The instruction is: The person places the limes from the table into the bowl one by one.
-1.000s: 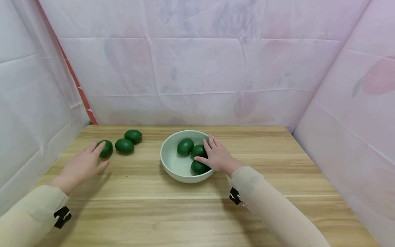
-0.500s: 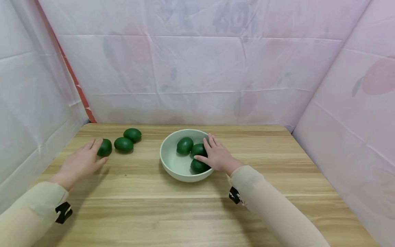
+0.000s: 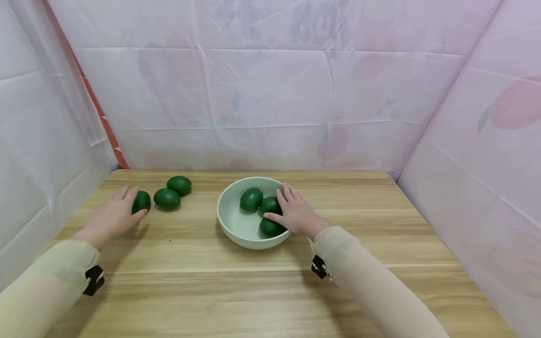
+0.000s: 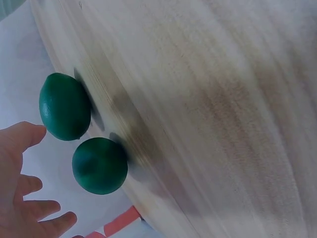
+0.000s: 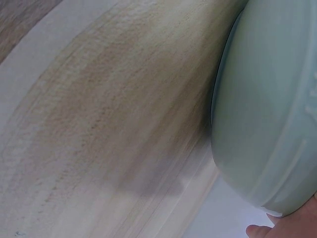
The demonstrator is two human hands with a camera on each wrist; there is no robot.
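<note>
Right hand [image 3: 297, 214] half-hides bowl's [image 3: 236, 227] green fruit [image 3: 270, 227] — grip unclear.

Both arms wear pale beige long sleeves [image 3: 372, 281], each with 1 small black clip [image 3: 319, 269] near the wrist.

Bare table [image 3: 253, 291] front; bowl [image 3: 228, 225] centre; avocados [image 3: 166, 198] far-left.
</note>
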